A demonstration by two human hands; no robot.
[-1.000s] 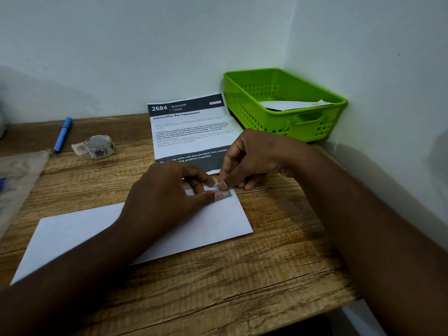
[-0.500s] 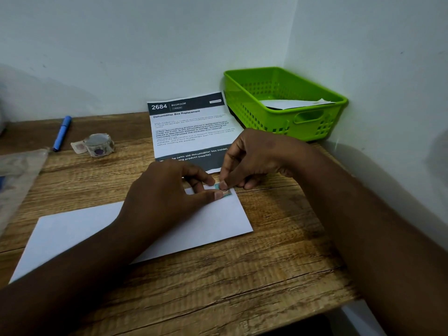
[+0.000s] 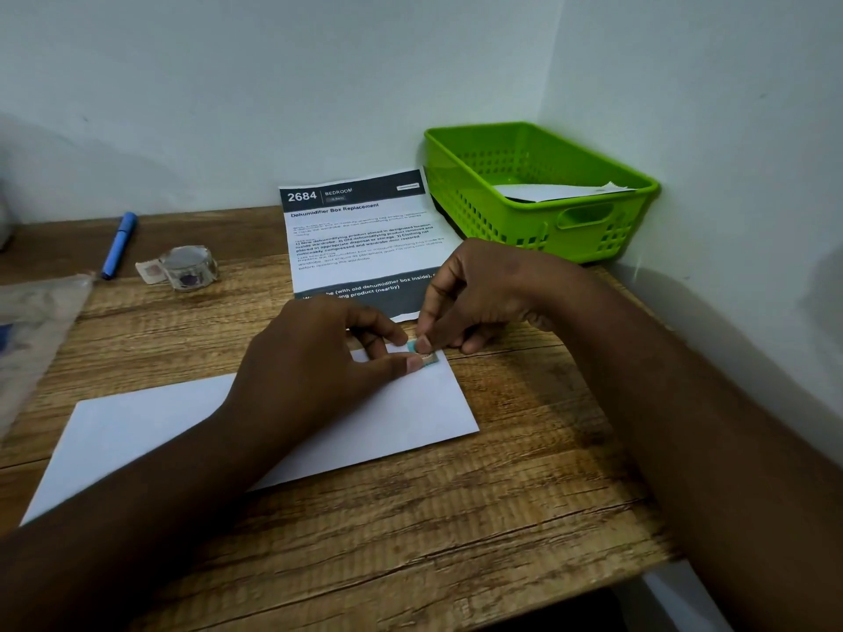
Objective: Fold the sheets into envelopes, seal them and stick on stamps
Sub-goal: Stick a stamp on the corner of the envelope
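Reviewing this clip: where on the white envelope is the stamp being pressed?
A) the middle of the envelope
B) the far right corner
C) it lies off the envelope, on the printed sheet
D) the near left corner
B: the small teal stamp sits at the far right corner of the white envelope, with fingertips of the left hand and the right hand on it.
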